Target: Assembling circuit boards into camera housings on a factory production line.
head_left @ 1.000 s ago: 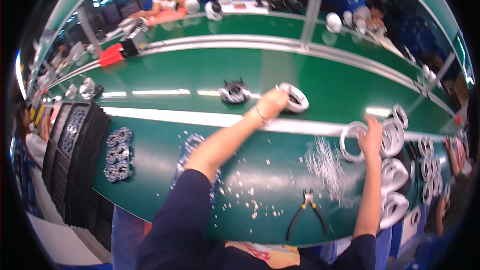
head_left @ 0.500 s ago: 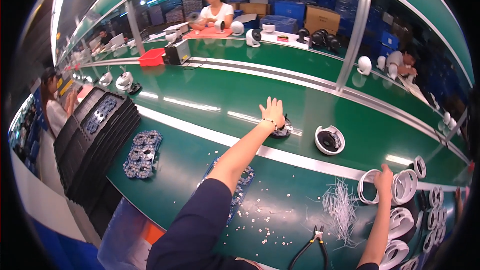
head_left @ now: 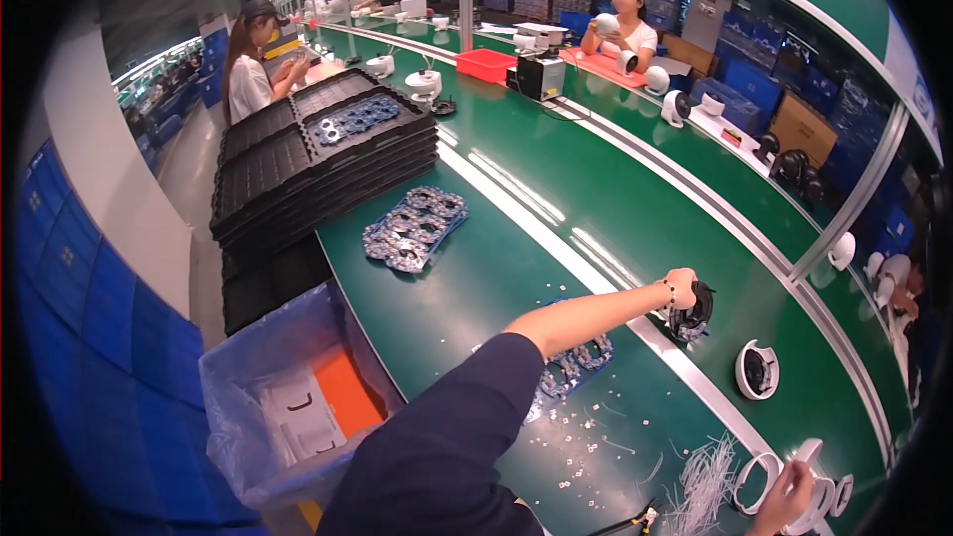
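My left hand (head_left: 681, 288), with a beaded bracelet at its wrist, grips a round black part (head_left: 692, 318) by its upper edge. The part is tilted up over the far side of the bench's pale strip. At the lower right, my right hand (head_left: 789, 498) has its fingers closed on a white plastic ring (head_left: 809, 453), seen nearly edge-on. Another white ring (head_left: 756, 482) stands to the left of that hand. Beyond the hands sits a white round housing (head_left: 757, 371) with a black inside.
Blue circuit boards (head_left: 415, 228) lie on the green bench near stacked black trays (head_left: 318, 154). White plastic strips (head_left: 703, 486), cutting pliers (head_left: 630, 524) and small white bits are at the near right. A lined bin (head_left: 288, 407) stands left; co-workers sit beyond.
The view has swung left. My left hand, earlier spread over the black part, now grips it and tilts it up. My right hand has taken up a white ring.
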Demonstrator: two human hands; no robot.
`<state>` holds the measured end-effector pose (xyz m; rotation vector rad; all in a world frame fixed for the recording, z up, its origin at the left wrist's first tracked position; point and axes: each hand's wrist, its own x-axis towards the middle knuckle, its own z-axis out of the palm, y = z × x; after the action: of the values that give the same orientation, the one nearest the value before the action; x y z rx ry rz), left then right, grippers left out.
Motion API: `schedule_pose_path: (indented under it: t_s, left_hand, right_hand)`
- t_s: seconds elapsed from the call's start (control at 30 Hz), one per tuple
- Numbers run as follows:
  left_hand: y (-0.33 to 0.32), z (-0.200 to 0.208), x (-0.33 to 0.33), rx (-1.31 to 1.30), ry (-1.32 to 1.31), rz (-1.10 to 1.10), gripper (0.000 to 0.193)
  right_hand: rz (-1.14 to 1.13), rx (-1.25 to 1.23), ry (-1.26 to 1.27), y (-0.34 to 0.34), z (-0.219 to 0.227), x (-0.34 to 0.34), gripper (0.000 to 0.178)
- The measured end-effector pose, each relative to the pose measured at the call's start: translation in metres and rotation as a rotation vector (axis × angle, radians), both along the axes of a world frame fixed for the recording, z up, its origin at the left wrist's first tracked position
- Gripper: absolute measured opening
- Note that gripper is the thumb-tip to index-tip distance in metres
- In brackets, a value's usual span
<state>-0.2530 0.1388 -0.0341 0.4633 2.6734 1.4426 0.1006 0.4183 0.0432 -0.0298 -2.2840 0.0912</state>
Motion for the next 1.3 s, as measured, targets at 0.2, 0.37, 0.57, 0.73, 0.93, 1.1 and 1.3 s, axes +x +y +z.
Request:
schedule_pose_path:
  t_s: [0.2,0.37,0.57,0.73,0.93,1.1,1.3]
  left_hand:
    - [-0.086,0.018,0.093,0.450,-0.206,-0.142,0.039]
    - [-0.150,0.021,0.152,0.657,-0.238,-0.138,0.038]
    - [-0.175,0.054,0.216,0.915,-0.222,0.040,0.039]
    - [-0.153,0.046,0.233,0.915,-0.172,-0.059,0.039]
    - [-0.130,0.043,0.258,0.922,-0.208,-0.109,0.042]
    - [-0.129,0.040,0.262,0.900,-0.223,-0.106,0.043]
    - [-0.122,0.039,0.267,0.957,-0.254,-0.082,0.043]
  right_hand:
    - [0.274,-0.277,-0.188,-0.129,-0.009,0.053,0.043]
    - [0.535,0.008,-0.718,-0.151,-0.031,0.102,0.045]
    - [0.502,-0.125,-0.736,-0.168,-0.021,0.094,0.032]
    - [0.429,-0.281,-0.760,-0.167,-0.011,0.082,0.063]
    - [0.101,-0.337,-0.794,-0.181,-0.024,0.062,0.112]
    - [0.101,-0.363,-0.879,-0.187,-0.012,0.055,0.117]
    - [0.120,-0.383,-0.813,-0.187,-0.016,0.054,0.110]
